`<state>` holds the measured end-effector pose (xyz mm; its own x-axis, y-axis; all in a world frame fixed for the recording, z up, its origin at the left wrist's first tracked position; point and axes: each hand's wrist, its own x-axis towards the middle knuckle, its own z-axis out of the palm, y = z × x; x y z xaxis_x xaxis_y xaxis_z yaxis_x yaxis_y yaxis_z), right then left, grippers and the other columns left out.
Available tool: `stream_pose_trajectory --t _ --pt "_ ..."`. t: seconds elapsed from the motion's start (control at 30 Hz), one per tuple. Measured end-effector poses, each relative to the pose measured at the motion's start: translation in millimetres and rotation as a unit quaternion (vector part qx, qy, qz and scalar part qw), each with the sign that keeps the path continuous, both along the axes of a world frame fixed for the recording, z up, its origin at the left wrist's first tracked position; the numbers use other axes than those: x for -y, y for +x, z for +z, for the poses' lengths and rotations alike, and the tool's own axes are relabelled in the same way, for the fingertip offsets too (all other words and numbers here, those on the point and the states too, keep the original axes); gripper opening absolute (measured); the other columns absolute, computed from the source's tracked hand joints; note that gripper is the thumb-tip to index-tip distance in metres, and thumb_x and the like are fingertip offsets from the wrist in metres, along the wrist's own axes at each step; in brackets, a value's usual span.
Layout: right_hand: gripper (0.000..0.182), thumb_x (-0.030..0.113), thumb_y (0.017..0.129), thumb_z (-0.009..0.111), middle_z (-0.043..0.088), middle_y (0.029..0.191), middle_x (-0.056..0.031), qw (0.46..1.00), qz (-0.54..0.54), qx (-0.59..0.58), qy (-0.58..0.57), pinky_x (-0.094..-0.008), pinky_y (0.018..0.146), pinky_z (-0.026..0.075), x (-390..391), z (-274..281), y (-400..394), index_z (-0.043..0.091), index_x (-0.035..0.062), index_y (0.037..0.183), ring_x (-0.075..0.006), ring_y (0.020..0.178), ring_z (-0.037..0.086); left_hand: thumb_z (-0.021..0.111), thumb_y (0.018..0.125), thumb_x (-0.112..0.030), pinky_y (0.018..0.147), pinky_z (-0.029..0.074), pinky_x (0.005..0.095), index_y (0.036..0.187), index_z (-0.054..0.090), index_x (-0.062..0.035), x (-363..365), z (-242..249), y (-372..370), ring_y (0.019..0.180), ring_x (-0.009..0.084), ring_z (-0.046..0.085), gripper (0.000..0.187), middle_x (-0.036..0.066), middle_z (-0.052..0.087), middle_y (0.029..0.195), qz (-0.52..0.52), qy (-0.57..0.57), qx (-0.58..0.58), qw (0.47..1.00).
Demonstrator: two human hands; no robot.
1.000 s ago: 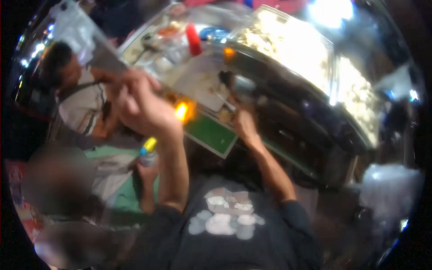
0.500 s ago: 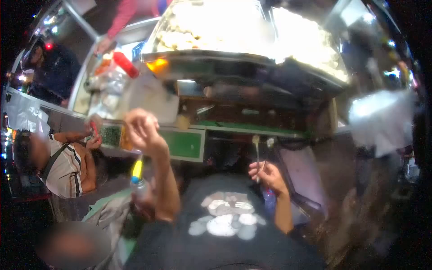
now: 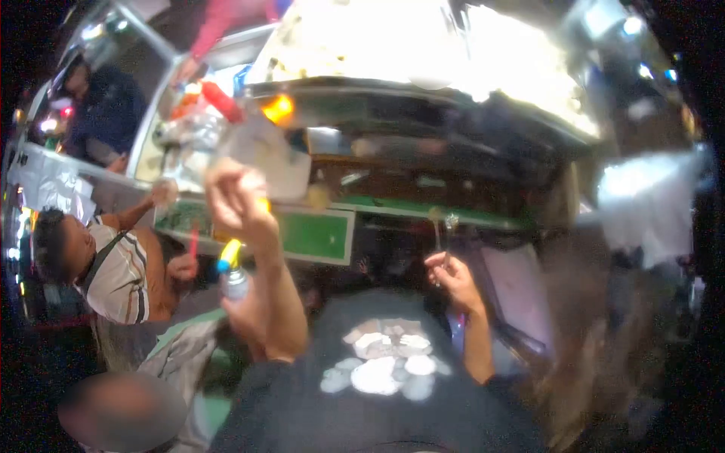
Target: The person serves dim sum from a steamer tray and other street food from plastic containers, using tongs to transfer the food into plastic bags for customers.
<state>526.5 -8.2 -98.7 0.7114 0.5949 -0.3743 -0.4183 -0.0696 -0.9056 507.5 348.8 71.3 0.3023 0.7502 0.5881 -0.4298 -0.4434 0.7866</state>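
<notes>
My left hand [image 3: 240, 198] is raised over the near edge of the stall, left of a green panel [image 3: 317, 234]. Its fingers look curled, but motion blur hides whether they hold anything. Lower down, my right hand [image 3: 455, 278] pinches thin skewers [image 3: 437, 240] that point upward. Small pale pieces, too blurred to name, sit at their top ends. Beside my left forearm, another person's hand [image 3: 245, 315] holds a clear bottle [image 3: 235, 283] with a yellow and blue top.
Brightly lit trays of pale food [image 3: 362, 45] stand ahead. A red bottle [image 3: 220, 102] and plastic bags lie at the left. One person in a striped shirt [image 3: 121, 272] holds a red stick-like item [image 3: 193, 245]. A white bag [image 3: 642, 189] hangs at the right.
My left hand has risen slightly, while my right hand still grips the skewers. The striped-shirt person's hands have moved apart. The bottle beside my forearm shows more fully.
</notes>
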Motion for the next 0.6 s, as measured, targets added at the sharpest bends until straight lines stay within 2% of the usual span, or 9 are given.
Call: stream_pose_trajectory --t 0.13,0.17,0.2,0.27,0.37,0.47,0.53,0.57,0.6 --pt "0.019 0.01 0.096 0.059 0.063 0.092 -0.0023 1.0 0.008 0.017 -0.015 -0.0262 0.069 0.049 -10.3 9.2 3.2 0.063 0.0016 0.112 -0.0085 0.077 0.059 0.053 0.086 0.003 0.058 0.04 0.0212 0.091 0.054 -0.0036 1.0 33.2 -4.7 0.067 0.0087 0.05 0.009 0.003 0.054 0.081 0.024 -0.045 -0.013 0.999" --pt "0.019 0.011 0.096 0.06 0.063 0.09 -0.0021 0.999 0.013 0.022 -0.019 -0.0261 0.068 0.049 -13.0 9.4 3.0 0.063 0.0011 0.112 -0.0086 0.075 0.058 0.053 0.085 0.003 0.058 0.04 0.0211 0.092 0.055 -0.004 -1.1 54.6 0.4 0.068 0.0078 0.051 0.01 0.002 0.055 0.082 0.022 -0.026 0.046 0.998" --pt "0.02 0.011 0.095 0.06 0.063 0.089 -0.002 0.998 0.026 0.051 -0.025 -0.0258 0.068 0.049 -16.6 19.6 -0.4 0.063 0.0006 0.112 -0.0087 0.075 0.059 0.057 0.087 0.0 0.057 0.041 0.0208 0.093 0.055 -0.0042 -14.2 65.4 2.4 0.066 0.0069 0.05 0.007 0.001 0.055 0.082 0.068 0.046 0.055 0.995" --pt "0.021 0.011 0.095 0.061 0.063 0.088 -0.0018 0.984 0.08 0.156 -0.041 -0.0251 0.067 0.048 -30.3 57.2 8.7 0.063 -0.0002 0.112 -0.0089 0.074 0.059 0.063 0.089 -0.007 0.058 0.042 0.0212 0.097 0.056 -0.0036 -33.3 148.7 15.5 0.067 0.0066 0.052 0.011 0.001 0.055 0.081 0.105 0.053 0.105 0.988" --pt "0.021 0.009 0.095 0.06 0.062 0.09 -0.0009 0.996 0.067 0.051 0.0 -0.0243 0.065 0.047 -14.9 49.5 16.6 0.063 -0.0007 0.113 -0.0082 0.075 0.059 0.069 0.089 -0.014 0.06 0.046 0.023 0.095 0.06 -0.004 -52.4 239.0 41.2 0.072 0.0084 0.06 0.015 0.002 0.059 0.081 0.148 0.128 0.198 0.96" --pt "0.02 0.009 0.095 0.061 0.062 0.089 -0.001 0.996 0.046 0.082 -0.006 -0.0244 0.064 0.046 -20.0 42.7 31.1 0.063 -0.001 0.112 -0.0084 0.073 0.058 0.071 0.087 -0.018 0.064 0.052 0.0315 0.093 0.063 -0.0049 -116.4 320.9 86.0 0.074 0.0164 0.066 0.017 0.006 0.066 0.083 0.267 0.259 0.216 0.903" --pt "0.021 0.009 0.095 0.06 0.062 0.088 -0.0018 0.992 0.055 0.116 0.01 -0.0247 0.064 0.045 -9.0 20.4 39.8 0.064 -0.0013 0.113 -0.0084 0.072 0.057 0.071 0.086 -0.023 0.068 0.053 0.037 0.094 0.066 -0.0062 -140.1 374.9 121.6 0.075 0.0245 0.068 0.019 0.011 0.069 0.082 0.301 0.337 0.209 0.867" --pt "0.019 0.009 0.094 0.061 0.062 0.087 -0.0016 0.993 0.047 0.107 0.016 -0.0242 0.065 0.046 2.2 6.8 37.0 0.064 0.0005 0.111 -0.0085 0.073 0.056 0.071 0.086 -0.023 0.068 0.053 0.037 0.094 0.066 -0.0062 -163.5 393.8 150.3 0.075 0.0245 0.068 0.019 0.011 0.069 0.082 0.309 0.338 0.21 0.864" --pt "0.018 0.01 0.093 0.062 0.062 0.087 -0.0014 0.994 0.042 0.102 0.027 -0.0236 0.066 0.046 -3.0 1.4 46.1 0.064 0.0023 0.109 -0.0086 0.075 0.056 0.069 0.084 -0.025 0.069 0.054 0.0388 0.091 0.068 -0.0076 -193.8 413.5 181.4 0.077 0.026 0.068 0.019 0.011 0.07 0.085 0.329 0.494 0.162 0.788"
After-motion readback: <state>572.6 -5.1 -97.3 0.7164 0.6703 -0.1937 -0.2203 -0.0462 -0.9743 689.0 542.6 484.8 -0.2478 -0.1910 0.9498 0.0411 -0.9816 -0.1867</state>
